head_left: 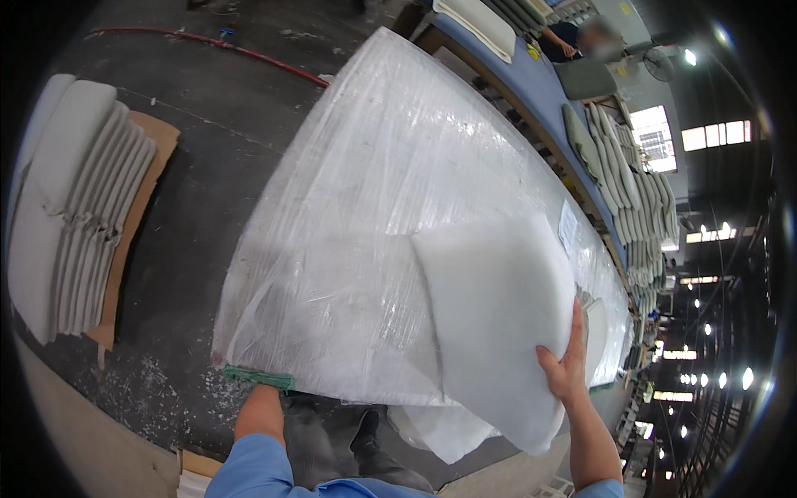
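A large white foam-like pad point(498, 307) lies tilted over the near right part of a big block wrapped in clear film point(349, 224). My right hand point(567, 365) grips the pad's right edge, thumb on its upper face and fingers along the rim. My left forearm point(260, 411) reaches up to a green strip point(259, 378) at the block's near left corner. That hand itself is hidden behind the strip and the block. Below the pad, another white piece point(444, 432) hangs by the block's near edge, close to my feet.
Several pale cushions point(75, 199) stand stacked on brown cardboard point(137, 224) on the left floor. A red hose point(207, 43) crosses the floor at the far left. Beyond the block runs a blue-topped table point(540, 100) with pads; a person point(581, 41) is behind it. More pads point(631, 183) are piled at right.
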A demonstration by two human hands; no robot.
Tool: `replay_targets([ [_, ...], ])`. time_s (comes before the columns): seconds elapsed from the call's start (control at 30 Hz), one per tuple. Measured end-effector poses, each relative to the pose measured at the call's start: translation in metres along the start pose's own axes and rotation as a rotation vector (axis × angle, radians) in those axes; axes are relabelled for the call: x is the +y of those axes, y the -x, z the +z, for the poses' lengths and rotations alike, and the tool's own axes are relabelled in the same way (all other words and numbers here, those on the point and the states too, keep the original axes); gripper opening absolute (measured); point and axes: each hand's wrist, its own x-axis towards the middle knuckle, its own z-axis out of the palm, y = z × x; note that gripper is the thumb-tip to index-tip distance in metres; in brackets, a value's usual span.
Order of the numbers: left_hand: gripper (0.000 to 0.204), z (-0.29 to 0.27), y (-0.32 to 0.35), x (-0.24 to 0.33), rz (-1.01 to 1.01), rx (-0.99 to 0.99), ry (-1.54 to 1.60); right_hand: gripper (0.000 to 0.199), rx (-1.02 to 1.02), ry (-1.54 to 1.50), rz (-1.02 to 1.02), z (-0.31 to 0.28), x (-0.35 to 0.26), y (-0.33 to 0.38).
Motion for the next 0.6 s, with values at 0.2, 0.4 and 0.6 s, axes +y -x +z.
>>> replay_targets([
  [0.2, 0.056, -0.004, 0.026, 0.004, -0.019, -0.091, 0.064, 0.1, -0.03, -0.076, 0.048, 0.007, -0.003, 0.013],
  [0.4, 0.055, -0.07, 0.104, -0.017, -0.009, -0.099, -0.041, 0.105, -0.008, -0.066, 0.036, 0.01, -0.015, 0.021],
  [0.6, 0.029, -0.144, 0.129, -0.036, -0.124, -0.184, -0.159, 0.109, 0.016, -0.16, 0.116, 0.009, -0.015, 0.042],
])
